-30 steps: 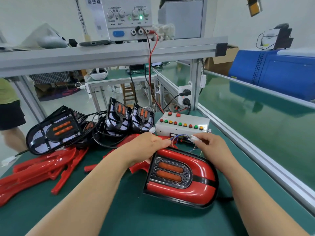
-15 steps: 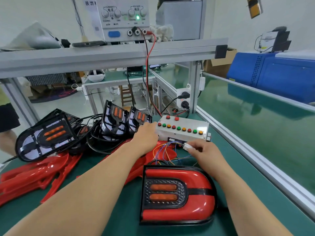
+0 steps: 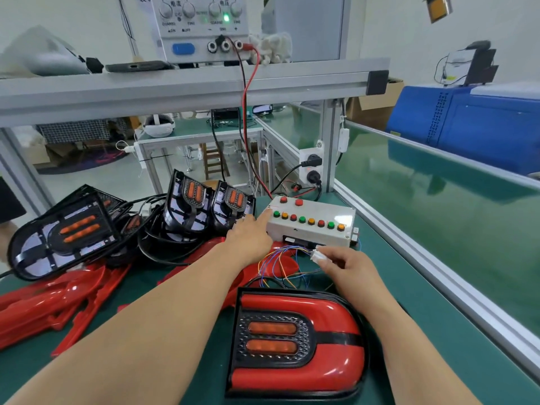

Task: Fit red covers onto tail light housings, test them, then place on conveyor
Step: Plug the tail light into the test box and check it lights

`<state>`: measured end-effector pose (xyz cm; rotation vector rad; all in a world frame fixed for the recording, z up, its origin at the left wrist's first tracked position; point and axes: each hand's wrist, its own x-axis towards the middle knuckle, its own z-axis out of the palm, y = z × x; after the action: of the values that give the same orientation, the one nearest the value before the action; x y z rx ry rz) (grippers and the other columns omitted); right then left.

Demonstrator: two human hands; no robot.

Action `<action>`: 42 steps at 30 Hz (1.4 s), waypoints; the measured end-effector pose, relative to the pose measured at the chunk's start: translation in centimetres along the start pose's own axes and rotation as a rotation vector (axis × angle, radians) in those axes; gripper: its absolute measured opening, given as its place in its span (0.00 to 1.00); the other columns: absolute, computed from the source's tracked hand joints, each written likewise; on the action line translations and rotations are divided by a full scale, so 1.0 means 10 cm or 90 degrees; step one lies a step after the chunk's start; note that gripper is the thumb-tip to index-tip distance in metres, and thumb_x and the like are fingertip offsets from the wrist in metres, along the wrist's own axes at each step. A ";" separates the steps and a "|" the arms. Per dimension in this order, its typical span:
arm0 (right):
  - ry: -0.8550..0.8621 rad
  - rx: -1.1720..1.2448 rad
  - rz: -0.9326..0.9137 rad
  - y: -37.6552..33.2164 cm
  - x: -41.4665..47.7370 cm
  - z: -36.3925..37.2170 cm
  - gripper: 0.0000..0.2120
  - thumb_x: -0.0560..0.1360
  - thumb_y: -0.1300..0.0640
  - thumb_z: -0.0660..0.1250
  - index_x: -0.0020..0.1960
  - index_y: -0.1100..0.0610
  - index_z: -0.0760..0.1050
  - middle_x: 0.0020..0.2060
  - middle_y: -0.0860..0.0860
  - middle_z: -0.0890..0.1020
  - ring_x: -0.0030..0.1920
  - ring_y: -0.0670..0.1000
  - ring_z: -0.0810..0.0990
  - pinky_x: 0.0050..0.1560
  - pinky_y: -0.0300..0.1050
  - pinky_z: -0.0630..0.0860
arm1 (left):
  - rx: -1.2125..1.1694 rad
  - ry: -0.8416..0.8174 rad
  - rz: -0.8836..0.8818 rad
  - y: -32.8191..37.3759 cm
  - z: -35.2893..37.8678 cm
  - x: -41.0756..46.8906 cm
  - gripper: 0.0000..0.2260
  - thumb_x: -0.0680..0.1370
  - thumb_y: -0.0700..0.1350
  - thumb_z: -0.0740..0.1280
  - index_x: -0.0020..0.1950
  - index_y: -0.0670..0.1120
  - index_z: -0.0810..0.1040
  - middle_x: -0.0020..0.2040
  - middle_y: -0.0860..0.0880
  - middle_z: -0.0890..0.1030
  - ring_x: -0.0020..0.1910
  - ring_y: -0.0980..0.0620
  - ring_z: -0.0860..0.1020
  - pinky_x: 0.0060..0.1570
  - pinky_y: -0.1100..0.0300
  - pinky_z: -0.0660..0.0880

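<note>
A tail light with its red cover [image 3: 295, 343] fitted lies flat on the green mat in front of me, its lamps unlit. Coloured wires [image 3: 280, 264] run from it to a white connector [image 3: 317, 255], which my right hand [image 3: 343, 266] pinches just below the white test box [image 3: 312, 226]. My left hand [image 3: 251, 236] reaches forward with an extended finger touching the box's left end beside the row of coloured buttons. Bare housings [image 3: 62, 232] and two more [image 3: 204, 206] stand at the left. Loose red covers [image 3: 55, 299] lie in front of them.
The green conveyor belt [image 3: 438, 206] runs along the right behind an aluminium rail [image 3: 438, 276]. A power supply [image 3: 201, 24] sits on the overhead shelf, its red and black leads hanging down to the test box. Black cables tangle among the housings at the left.
My left hand left the tail light and reached forward to the test box's left end. My right hand carried the connector slightly down and right. The tail light now lies nearer me.
</note>
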<state>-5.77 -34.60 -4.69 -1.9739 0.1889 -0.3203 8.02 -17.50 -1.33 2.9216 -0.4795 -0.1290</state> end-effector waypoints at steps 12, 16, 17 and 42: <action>0.007 -0.005 -0.009 -0.01 -0.02 0.01 0.07 0.78 0.54 0.69 0.51 0.43 0.82 0.48 0.41 0.83 0.49 0.42 0.80 0.47 0.33 0.72 | -0.040 -0.027 -0.009 0.05 -0.05 -0.01 0.32 0.79 0.43 0.59 0.80 0.57 0.50 0.71 0.41 0.67 0.68 0.39 0.69 0.65 0.41 0.69; 0.006 0.006 0.006 0.02 -0.02 -0.01 0.07 0.78 0.54 0.69 0.54 0.46 0.82 0.48 0.40 0.83 0.49 0.41 0.80 0.45 0.30 0.71 | -0.023 -0.005 -0.016 0.03 -0.03 0.02 0.31 0.80 0.44 0.58 0.80 0.58 0.51 0.72 0.42 0.66 0.68 0.39 0.67 0.65 0.42 0.69; 0.006 0.013 0.010 0.02 -0.02 0.00 0.07 0.78 0.54 0.70 0.55 0.46 0.82 0.49 0.40 0.83 0.50 0.41 0.80 0.45 0.30 0.70 | -0.013 0.021 -0.017 0.03 -0.02 0.01 0.30 0.80 0.43 0.58 0.80 0.58 0.52 0.71 0.42 0.66 0.68 0.40 0.67 0.65 0.43 0.68; -0.008 0.040 -0.015 0.04 -0.01 0.01 0.12 0.77 0.56 0.71 0.42 0.38 0.80 0.42 0.34 0.81 0.48 0.40 0.82 0.49 0.30 0.74 | 0.182 0.144 0.208 0.23 -0.04 0.12 0.21 0.79 0.40 0.62 0.72 0.47 0.69 0.73 0.48 0.65 0.70 0.45 0.63 0.67 0.48 0.62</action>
<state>-5.82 -34.64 -5.06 -1.9174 0.1466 -0.3254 8.50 -20.01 -0.60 3.0192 -0.9966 0.3362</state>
